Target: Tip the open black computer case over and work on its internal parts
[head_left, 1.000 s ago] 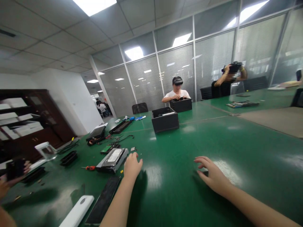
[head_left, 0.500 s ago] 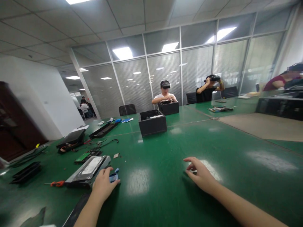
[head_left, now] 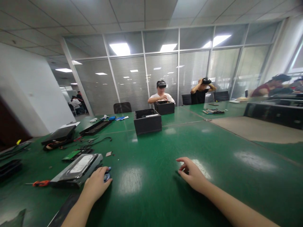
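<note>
One green desk [head_left: 151, 201], near edge cut off by the lower frame; clock positions run from the centre of the view.

One large black case [head_left: 267, 116], 3 o'clock, right end cut off, interior hard to make out.

Two open black boxes: the nearer box [head_left: 148, 125] close to the centre, contents dark and indistinct save a pale strip; the farther box [head_left: 167, 108] just beyond it toward 2 o'clock, partly screened by the first.

One dark flat bar [head_left: 65, 208], between 7 and 8 o'clock, partly covered by the left forearm, lower end cut off.

One metal drive [head_left: 77, 168], white label upward, 8 o'clock, right end overlapped by the left hand; contact cannot be told.

Two bare hands. Left hand [head_left: 96, 183], between 7 and 8 o'clock: fingers bent over a blue object; whether gripping or merely beside it cannot be told. Right hand [head_left: 193, 175], between 4 and 5 o'clock: released, fingers loosely curved, thumb apart.

One orange-handled screwdriver [head_left: 41, 183], 8 o'clock, shaft blurred.

One blue object [head_left: 107, 176], between left thumb and fingers, mostly hidden, kind unclear.
</note>
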`<state>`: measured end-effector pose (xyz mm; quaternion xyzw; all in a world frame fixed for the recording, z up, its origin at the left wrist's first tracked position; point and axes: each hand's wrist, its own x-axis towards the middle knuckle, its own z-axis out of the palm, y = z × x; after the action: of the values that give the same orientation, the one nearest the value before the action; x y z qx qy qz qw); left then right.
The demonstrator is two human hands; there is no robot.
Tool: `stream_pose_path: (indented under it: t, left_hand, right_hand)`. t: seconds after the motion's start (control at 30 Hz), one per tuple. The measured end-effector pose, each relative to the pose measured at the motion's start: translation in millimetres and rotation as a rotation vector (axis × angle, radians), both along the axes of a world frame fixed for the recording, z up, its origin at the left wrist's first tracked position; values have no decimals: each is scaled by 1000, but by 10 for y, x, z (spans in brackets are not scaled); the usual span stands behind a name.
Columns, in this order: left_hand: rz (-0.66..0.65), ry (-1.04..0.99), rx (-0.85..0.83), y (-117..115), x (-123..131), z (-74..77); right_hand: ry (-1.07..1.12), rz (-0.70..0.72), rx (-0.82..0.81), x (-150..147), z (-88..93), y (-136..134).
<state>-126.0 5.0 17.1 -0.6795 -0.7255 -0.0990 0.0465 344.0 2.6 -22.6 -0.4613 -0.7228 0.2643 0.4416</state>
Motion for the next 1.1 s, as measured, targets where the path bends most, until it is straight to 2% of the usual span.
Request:
stream_pose_path:
  t: [0.13, 0.23, 0.33, 0.43, 0.57, 0.67, 0.73, 0.8, 0.9, 1.1]
  left_hand:
    - [-121, -48, -10, 39, -63, -37]
    - [-93, -44, -4, 41, -50, -34]
    - [-43, -1, -6, 37, -18, -30]
    - [-20, 16, -13, 51, -15, -45]
    - [-8, 4, -10, 93, -56, -97]
    - [-2, -13, 11, 127, -78, -143]
    - [9, -21, 25, 150, -77, -171]
    - [5, -24, 49, 175, -66, -198]
    - [-19, -23, 101, 214, -48, -236]
    - [-46, -17, 170, 291, -46, -305]
  right_hand:
    - [-23, -20, 1, -14, 26, -11]
    - [-29, -29, 8, -21, 33, -27]
    - [-55, -40, 100, -11, 116, -75]
    - [-143, -96, 280, 60, 375, -128]
    - [-237, -334, 503, 346, 888, 14]
    - [-357, -513, 546, 692, 1170, 410]
    - [-474, -595, 492, 931, 1254, 769]
    - [-600, -630, 403, 1134, 1273, 1141]
    - [-760, -609, 294, 1326, 1251, 1644]
    - [-920, -536, 187, 1397, 1172, 2488]
